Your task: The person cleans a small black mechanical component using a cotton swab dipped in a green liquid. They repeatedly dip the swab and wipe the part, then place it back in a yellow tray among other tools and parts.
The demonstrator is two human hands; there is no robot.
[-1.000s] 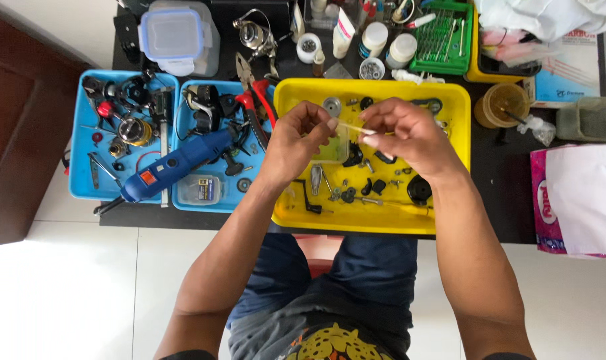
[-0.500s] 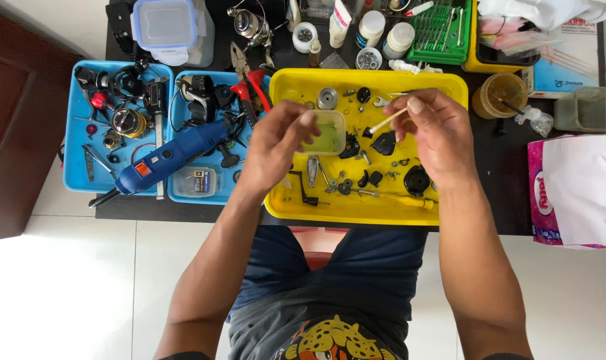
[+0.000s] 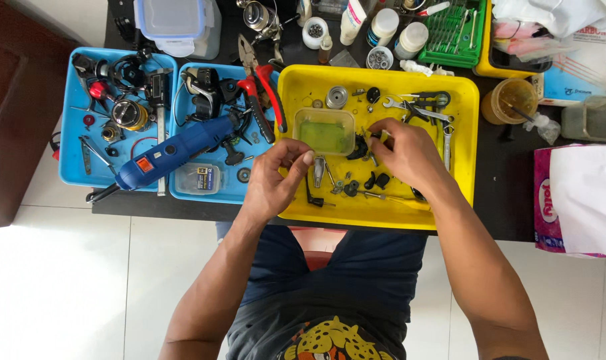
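Over the yellow tray (image 3: 464, 137), the right hand (image 3: 403, 155) is pinching a thin stick beside the green tub (image 3: 325, 133); the left hand (image 3: 275, 179) is pinching something (too small to identify), small parts lying loose.

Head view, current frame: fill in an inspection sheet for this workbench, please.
Surface: dark table over pale floor tiles, crowded with trays.
Job's things: yellow tray of small dark and metal parts, spanners, and a clear tub of green liquid.
Clutter: two blue trays with reel parts, red-handled pliers and a blue rotary tool; jars, a lidded box and a green tool rack at the back.
Hands: left hand pinched at the yellow tray's near-left part, contents unclear; right hand down among the parts beside the tub, grip hidden.
Cables: nothing seen.
Surroundings: brown wooden panel at left, pink-and-white bag at right.
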